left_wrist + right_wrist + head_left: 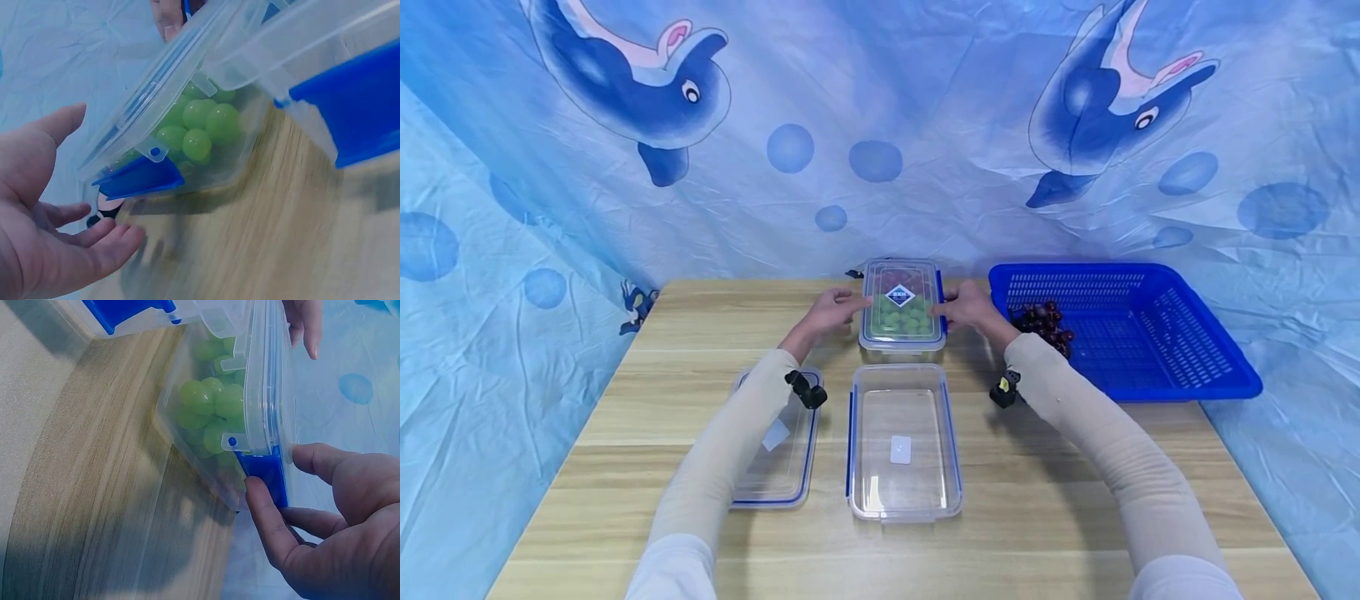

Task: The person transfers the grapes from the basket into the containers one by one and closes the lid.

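Note:
A clear lidded food container [904, 332] sits near the far table edge. Green grapes [904, 317] fill its near part, with dark red fruit [901, 277] behind. At its left side is my left hand [833, 312], fingers spread and loosely bent beside a blue latch [140, 177]. My right hand [967, 305] pinches the container's right edge, thumb at the lid rim and index finger on the other blue latch [265, 472]. Directly in front stands an uncovered clear container [917, 492] with a small white label in it.
A clear lid [767, 487] with a blue seal lies left, partly under the left forearm. The blue basket [1217, 367] at the right holds dark red grapes [1047, 323]. A blue dolphin-print cloth [925, 225] hangs behind the wooden table [1030, 517].

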Motion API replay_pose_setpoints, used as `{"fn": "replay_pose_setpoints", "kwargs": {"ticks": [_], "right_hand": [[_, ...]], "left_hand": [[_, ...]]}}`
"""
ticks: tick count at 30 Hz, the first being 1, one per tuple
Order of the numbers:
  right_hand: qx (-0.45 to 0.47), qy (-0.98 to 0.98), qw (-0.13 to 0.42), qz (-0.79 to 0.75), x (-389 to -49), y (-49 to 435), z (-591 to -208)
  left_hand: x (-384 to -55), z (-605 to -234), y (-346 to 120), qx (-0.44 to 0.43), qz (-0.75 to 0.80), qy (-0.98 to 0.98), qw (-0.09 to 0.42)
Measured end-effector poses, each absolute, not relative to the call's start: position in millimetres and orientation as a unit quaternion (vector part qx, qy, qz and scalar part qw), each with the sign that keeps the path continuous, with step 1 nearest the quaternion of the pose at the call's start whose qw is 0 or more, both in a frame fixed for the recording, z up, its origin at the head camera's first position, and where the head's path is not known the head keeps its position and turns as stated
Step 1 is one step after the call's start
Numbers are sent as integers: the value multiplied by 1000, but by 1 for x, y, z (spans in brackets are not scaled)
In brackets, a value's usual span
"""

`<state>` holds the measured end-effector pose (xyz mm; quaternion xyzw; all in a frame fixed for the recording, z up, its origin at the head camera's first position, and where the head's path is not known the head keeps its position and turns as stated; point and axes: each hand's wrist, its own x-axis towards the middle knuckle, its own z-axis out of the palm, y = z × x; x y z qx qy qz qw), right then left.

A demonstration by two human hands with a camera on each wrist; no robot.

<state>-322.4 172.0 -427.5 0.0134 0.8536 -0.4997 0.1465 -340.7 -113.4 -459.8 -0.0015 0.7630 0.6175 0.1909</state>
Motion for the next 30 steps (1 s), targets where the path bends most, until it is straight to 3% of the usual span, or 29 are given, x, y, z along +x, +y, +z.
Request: {"fn": "replay_pose_setpoints", "kwargs": {"ticks": [4, 8, 18, 30], "right_hand": [[13, 856, 145, -496, -322, 173, -428], [14, 856, 143, -496, -321, 172, -429], [18, 861, 145, -487, -322, 173, -427], [10, 868, 138, -478, -323, 173, -428]], "left_hand": [[-339, -464, -112, -28, 669, 705, 233], [-336, -466, -111, -48, 678, 692, 243], [-336, -463, -106, -58, 636, 742, 205], [-331, -451, -94, -26, 635, 764, 109]]}}
